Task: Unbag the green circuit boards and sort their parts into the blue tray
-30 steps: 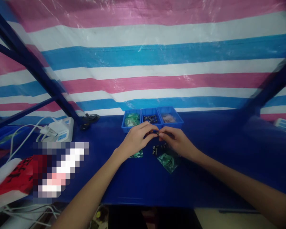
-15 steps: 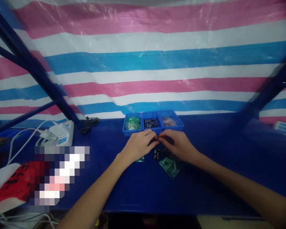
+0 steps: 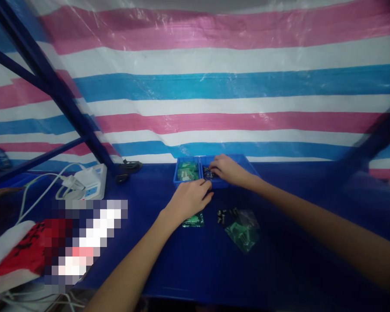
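Observation:
My right hand [image 3: 230,170] reaches into the middle blue bin [image 3: 219,184], its bent fingertips among small dark and silvery screws [image 3: 208,173]. Whatever lies between those fingertips is too small to make out. Just in front of the bins, my left hand [image 3: 190,197] hovers palm down, thumb and loosely curled fingers apart, with nothing visible between them. A green plastic packet [image 3: 193,220] lies partly under the left hand. Right of it on the table are several loose screws [image 3: 221,216] and a clear bag with green pieces and screws [image 3: 243,234].
The left blue bin [image 3: 175,173] holds green packets; the right bin [image 3: 245,160] is mostly behind my right hand. To the left are a white power strip [image 3: 99,184] with cables, a black cable [image 3: 131,165] and a red-and-white bag [image 3: 29,238]. Blue frame posts flank the table.
My hands were together in front of the bins; the right has moved up into the middle bin. The left stays near its place, its fingers parted from the thumb. The view has shifted slightly.

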Motion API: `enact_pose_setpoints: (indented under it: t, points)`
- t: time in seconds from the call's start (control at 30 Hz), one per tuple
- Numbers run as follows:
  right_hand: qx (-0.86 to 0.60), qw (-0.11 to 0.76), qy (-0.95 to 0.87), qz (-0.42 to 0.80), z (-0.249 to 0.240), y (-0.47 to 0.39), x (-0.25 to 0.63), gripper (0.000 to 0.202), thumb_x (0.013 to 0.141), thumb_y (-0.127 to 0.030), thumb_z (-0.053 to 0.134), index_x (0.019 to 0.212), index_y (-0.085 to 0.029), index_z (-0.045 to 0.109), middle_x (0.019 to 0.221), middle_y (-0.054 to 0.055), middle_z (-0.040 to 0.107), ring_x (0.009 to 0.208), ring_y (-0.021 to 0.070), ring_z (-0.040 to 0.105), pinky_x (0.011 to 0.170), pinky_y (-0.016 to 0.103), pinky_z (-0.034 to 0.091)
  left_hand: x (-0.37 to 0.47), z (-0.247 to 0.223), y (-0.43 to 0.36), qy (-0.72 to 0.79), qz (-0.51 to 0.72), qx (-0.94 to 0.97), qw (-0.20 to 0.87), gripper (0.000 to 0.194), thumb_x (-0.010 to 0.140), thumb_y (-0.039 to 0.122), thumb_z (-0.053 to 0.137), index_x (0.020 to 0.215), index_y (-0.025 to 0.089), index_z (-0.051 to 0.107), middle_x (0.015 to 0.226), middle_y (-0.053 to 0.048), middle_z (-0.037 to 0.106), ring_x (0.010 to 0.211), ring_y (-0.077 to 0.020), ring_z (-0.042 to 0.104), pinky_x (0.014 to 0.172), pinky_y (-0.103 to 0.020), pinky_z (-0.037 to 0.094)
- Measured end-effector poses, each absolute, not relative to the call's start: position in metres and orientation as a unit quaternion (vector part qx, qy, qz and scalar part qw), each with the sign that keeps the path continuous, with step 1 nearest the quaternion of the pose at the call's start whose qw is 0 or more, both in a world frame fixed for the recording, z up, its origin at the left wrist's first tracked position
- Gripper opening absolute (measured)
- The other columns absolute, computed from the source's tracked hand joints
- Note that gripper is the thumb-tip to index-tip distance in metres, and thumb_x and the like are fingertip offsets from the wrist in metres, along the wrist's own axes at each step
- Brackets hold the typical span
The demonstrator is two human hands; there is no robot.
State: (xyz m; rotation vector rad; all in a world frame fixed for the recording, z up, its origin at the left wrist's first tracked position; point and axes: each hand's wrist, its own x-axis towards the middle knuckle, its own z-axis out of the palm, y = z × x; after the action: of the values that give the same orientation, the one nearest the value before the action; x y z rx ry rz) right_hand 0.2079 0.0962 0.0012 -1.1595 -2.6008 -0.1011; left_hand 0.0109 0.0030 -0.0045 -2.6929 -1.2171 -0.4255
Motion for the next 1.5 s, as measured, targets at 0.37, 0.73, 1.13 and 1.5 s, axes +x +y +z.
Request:
enact_pose_setpoints:
  t: [0.37,0.73,1.13,1.5]
  points:
    - [-0.409,0.103,-0.906,-0.035,0.005,0.097,0.205,0.024,0.092,-0.013,0.052,0.090,-0.014,0.076,0.086,0.012,0.067,0.085,0.0232,0.057,0.076,0.034,0.040,0.011,-0.007,0.004,-0.414,-0.129,-0.897,0.083,0.018,0.100,0.032,0.048,0.101,0.019,0.059,0.092,-0.003,0.064,0.075,-0.0184,0.064,0.058,-0.028,0.042]
    - [-0.376,0.242,-0.894,-0.046,0.018,0.038,0.245,0.019,0.098,-0.021,0.050,0.101,-0.018,0.069,0.093,0.009,0.067,0.094,0.0253,0.058,0.081,0.039,0.046,0.004,0.008,-0.001,-0.393,-0.155,-0.900,-0.109,0.020,0.091,0.040,0.064,0.096,0.021,0.066,0.081,0.000,0.064,0.071,-0.0158,0.061,0.060,-0.027,0.042]
    - [-0.348,0.175,-0.919,0.052,-0.029,-0.035,0.241,0.017,0.098,-0.017,0.051,0.098,-0.017,0.068,0.094,0.009,0.065,0.093,0.0235,0.060,0.083,0.039,0.050,0.019,0.001,-0.008,-0.357,-0.070,-0.907,-0.211,0.012,0.080,0.029,0.074,0.086,0.022,0.067,0.081,0.002,0.064,0.071,-0.0132,0.058,0.057,-0.024,0.037]
    - [-0.338,0.268,-0.901,0.043,-0.032,-0.040,0.240,0.017,0.099,-0.019,0.050,0.104,-0.018,0.066,0.093,0.010,0.065,0.088,0.0232,0.059,0.074,0.037,0.053,0.020,0.008,-0.009,-0.355,-0.165,-0.896,-0.211,0.015,0.085,0.034,0.068,0.083,0.019,0.065,0.078,0.001,0.062,0.071,-0.0134,0.057,0.061,-0.025,0.041]
